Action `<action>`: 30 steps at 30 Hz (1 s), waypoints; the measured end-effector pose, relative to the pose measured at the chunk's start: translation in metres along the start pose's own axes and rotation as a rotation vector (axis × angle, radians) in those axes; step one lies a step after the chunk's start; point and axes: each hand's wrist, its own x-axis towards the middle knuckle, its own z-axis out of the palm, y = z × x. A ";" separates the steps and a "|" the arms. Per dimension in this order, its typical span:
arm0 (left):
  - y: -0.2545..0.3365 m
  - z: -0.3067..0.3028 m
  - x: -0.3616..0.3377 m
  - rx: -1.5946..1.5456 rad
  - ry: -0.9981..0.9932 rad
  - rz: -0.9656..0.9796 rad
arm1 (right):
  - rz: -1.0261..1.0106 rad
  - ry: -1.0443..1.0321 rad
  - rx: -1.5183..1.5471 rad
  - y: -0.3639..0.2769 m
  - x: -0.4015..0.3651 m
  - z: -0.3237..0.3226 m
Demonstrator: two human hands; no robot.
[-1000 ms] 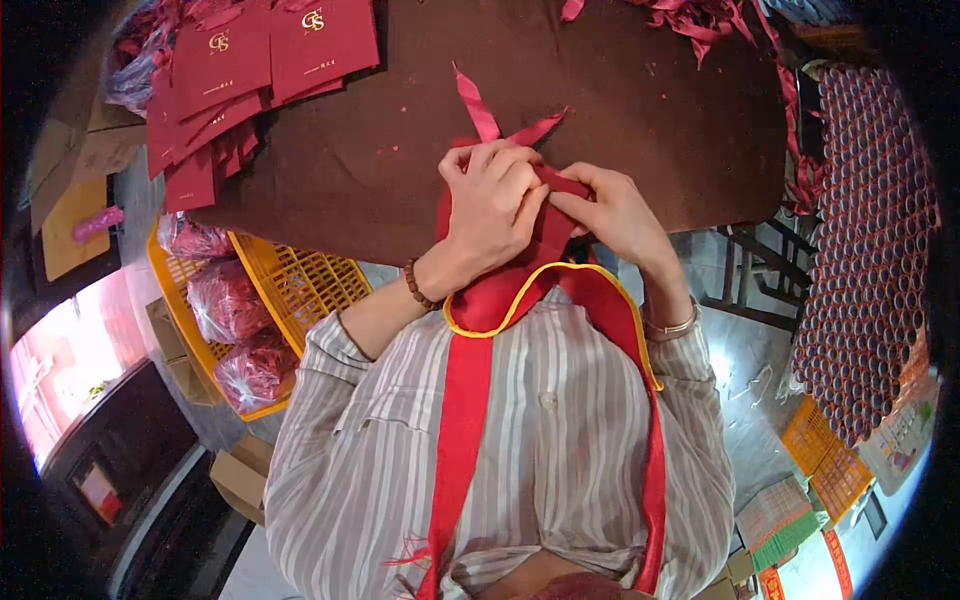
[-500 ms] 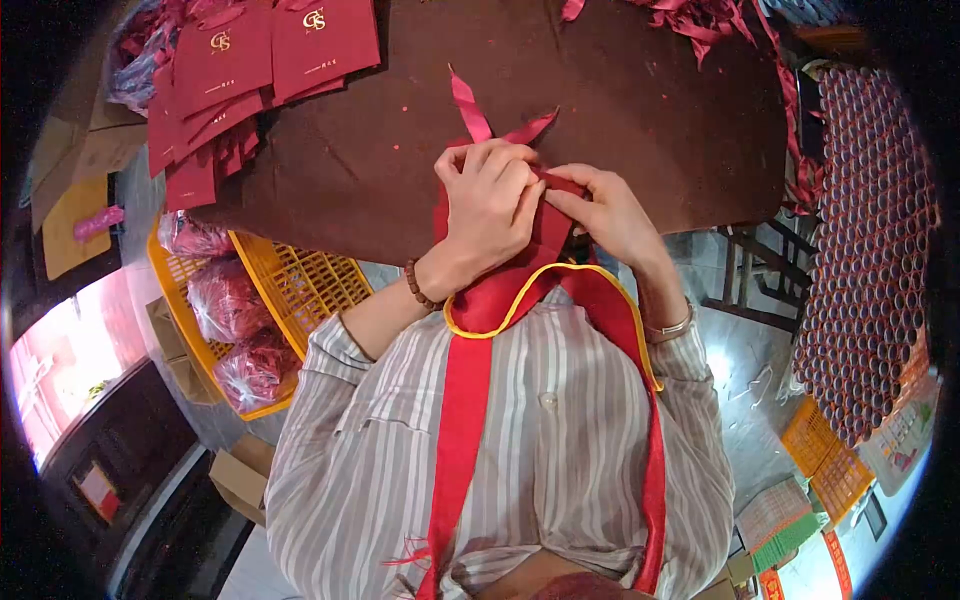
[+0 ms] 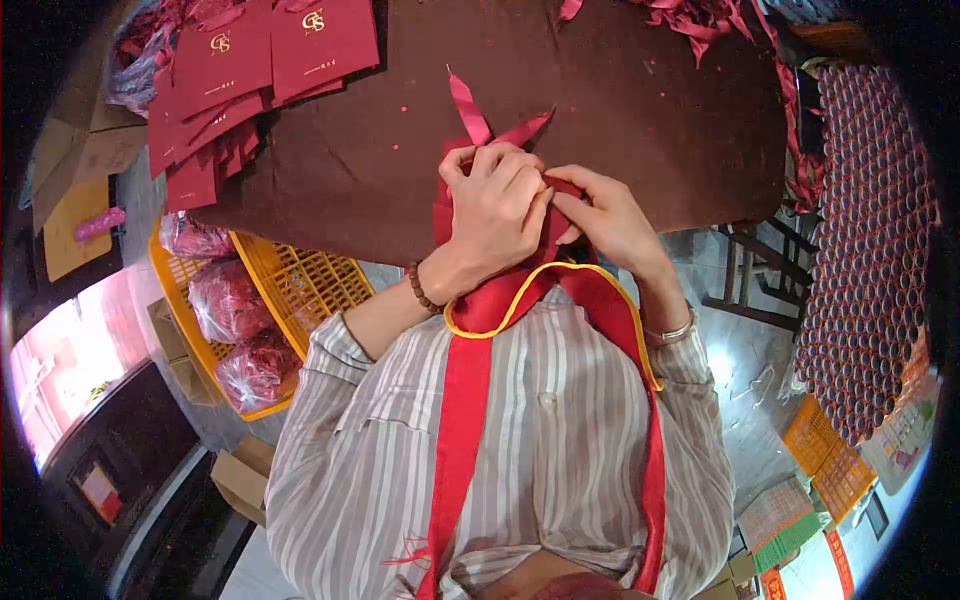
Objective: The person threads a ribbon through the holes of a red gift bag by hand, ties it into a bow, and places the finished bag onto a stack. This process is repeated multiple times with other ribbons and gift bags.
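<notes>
My left hand [image 3: 495, 205] lies over a dark red piece [image 3: 442, 218] at the table's near edge, its fingers curled and pressed together. The piece matches the bags on the table in colour, but it is mostly covered. Two loose ends of pink-red ribbon [image 3: 466, 106] stick out beyond my knuckles, one up and one to the right. On the right side, my right hand [image 3: 612, 218] has thumb and fingers closed at the red piece's edge, beside my left fingertips. Exactly what is pinched between the fingers is hidden.
Red bags [image 3: 222, 58] with gold lettering are piled at the table's [image 3: 640, 140] far left. Loose ribbons [image 3: 695, 25] lie at its far right. Yellow crates [image 3: 300, 290] with plastic-wrapped red bundles stand at left below. A red apron [image 3: 462, 440] with yellow trim hangs on my chest.
Both hands stay at the red piece with only small shifts. My left hand has moved slightly right, and my right fingers have changed their bend, with the thumb lower.
</notes>
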 end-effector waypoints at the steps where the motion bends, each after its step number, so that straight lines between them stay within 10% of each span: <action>1: 0.000 0.000 0.000 0.003 0.000 0.000 | 0.017 0.007 0.083 0.002 -0.001 0.000; 30: -0.010 -0.011 -0.005 0.003 0.014 -0.071 | -0.037 -0.025 -0.063 -0.006 0.003 0.001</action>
